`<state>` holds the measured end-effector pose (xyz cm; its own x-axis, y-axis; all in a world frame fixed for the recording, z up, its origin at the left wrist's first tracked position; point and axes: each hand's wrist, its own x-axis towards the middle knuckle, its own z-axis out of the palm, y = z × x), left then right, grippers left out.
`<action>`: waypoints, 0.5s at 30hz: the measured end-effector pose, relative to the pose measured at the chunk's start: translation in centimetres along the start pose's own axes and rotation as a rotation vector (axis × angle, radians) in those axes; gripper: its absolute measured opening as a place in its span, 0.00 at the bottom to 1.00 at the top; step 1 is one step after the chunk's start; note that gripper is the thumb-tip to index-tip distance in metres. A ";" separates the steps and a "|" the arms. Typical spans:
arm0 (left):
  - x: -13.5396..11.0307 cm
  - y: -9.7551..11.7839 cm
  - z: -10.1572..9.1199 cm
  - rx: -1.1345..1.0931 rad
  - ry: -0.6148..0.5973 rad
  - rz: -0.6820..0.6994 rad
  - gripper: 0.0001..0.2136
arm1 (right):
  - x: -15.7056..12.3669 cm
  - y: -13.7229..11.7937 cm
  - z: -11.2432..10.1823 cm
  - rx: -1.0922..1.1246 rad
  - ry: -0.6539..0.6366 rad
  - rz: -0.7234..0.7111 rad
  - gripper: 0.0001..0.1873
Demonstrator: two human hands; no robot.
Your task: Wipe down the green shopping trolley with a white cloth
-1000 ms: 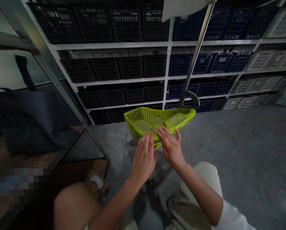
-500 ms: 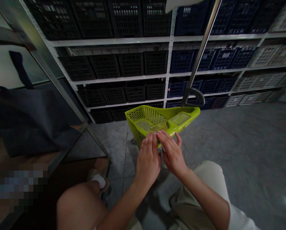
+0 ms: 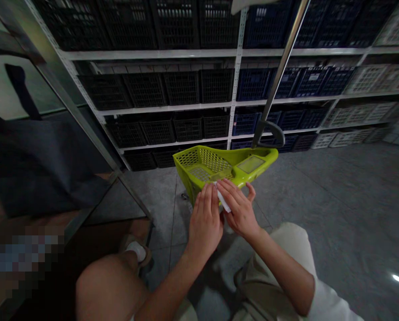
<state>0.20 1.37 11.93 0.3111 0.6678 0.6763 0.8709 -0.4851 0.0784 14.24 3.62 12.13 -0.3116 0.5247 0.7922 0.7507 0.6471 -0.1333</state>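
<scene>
My left hand (image 3: 205, 217) and my right hand (image 3: 238, 208) meet fingertip to fingertip in the middle of the head view. A small white folded strip (image 3: 224, 200), looking like tissue or paper, shows between them. Both hands are closed on it, and the fingers hide much of it. My right little finger sticks out to the side. Just beyond the fingertips stands a lime-green plastic shopping cart (image 3: 253, 162) with a meshed basket and a grey loop handle (image 3: 274, 135). Whether my fingers touch its near rim I cannot tell.
Shelves (image 3: 186, 107) of black crates (image 3: 182, 87), blue crates (image 3: 254, 84) and white crates (image 3: 369, 78) line the back. A metal pole (image 3: 282, 67) rises from behind the cart. At left, a dark bag (image 3: 46, 160) rests on a metal-framed table. Grey tiles (image 3: 339, 200) cover the floor.
More of the white strip shows between my hands now. My right hand has shifted slightly, and the whole view has drifted a little.
</scene>
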 end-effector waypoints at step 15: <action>-0.6 1.6 0.0 0.142 -0.036 0.023 0.31 | -1.1 2.2 0.1 -0.063 0.116 0.100 0.29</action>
<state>1.39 0.22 11.62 0.3430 0.6782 0.6499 0.9075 -0.4179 -0.0428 16.21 4.50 10.91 -0.1668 0.5149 0.8409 0.8107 0.5571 -0.1803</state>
